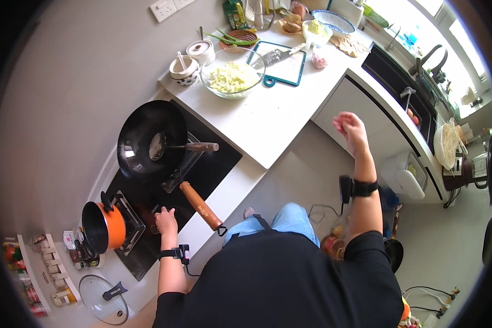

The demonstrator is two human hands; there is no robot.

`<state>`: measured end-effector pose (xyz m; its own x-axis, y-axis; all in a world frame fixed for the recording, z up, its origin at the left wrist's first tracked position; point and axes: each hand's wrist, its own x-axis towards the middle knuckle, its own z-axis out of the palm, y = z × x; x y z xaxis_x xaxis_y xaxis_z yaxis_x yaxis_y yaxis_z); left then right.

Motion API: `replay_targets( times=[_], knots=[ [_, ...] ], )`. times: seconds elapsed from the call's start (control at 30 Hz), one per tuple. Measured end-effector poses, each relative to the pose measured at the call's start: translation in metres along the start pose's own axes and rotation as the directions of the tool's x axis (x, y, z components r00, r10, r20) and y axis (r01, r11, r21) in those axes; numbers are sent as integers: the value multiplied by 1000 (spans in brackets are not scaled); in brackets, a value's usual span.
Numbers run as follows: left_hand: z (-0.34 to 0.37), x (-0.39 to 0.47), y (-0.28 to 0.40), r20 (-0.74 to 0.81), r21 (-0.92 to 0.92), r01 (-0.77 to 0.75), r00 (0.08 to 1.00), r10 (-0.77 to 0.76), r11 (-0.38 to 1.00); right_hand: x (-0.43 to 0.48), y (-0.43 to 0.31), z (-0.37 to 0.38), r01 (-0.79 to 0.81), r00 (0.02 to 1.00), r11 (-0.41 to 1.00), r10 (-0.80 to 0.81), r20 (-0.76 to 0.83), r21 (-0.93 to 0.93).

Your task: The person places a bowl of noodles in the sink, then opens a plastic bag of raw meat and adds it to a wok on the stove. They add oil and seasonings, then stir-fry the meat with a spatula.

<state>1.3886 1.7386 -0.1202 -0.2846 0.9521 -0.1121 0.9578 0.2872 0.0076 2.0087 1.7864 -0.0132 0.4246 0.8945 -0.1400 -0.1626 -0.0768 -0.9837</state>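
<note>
My left hand (166, 221) rests at the front edge of the black glass gas cooktop (225, 158), by its control area; the fingers hide whatever they touch. My right hand (350, 129) is raised over the floor to the right of the counter, its fingers loosely bent with nothing visible in them. On the back burner side sits a black wok (139, 123), its wooden handle (199, 205) pointing towards me. A ladle (201, 146) lies in the wok with some liquid around its bowl. An orange saucepan (114, 229) stands on the left burner.
A glass bowl of chopped cabbage (233, 80) stands on the white counter (279, 119), beside a cutting board (297, 67) with a cleaver (276, 56). Lidded jars (184, 70) line the wall. A glass lid (102, 301) leans at lower left. The sink (387, 67) is at right.
</note>
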Motion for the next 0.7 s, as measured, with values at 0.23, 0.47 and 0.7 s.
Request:
replay_targets(
  times=[0.23, 0.47, 0.7],
  knots=[
    [-4, -11, 19, -117, -81, 103, 987, -112, 991, 97, -27, -30, -90, 987, 929, 35, 157, 359],
    [29, -101, 7, -348, -196, 610, 689, -636, 768, 299, -94, -275, 65, 863, 682, -405, -302, -728],
    [51, -241, 123, 335, -248, 901, 424, -842, 355, 417, -67, -315, -101, 986, -72, -143, -90, -992]
  ],
)
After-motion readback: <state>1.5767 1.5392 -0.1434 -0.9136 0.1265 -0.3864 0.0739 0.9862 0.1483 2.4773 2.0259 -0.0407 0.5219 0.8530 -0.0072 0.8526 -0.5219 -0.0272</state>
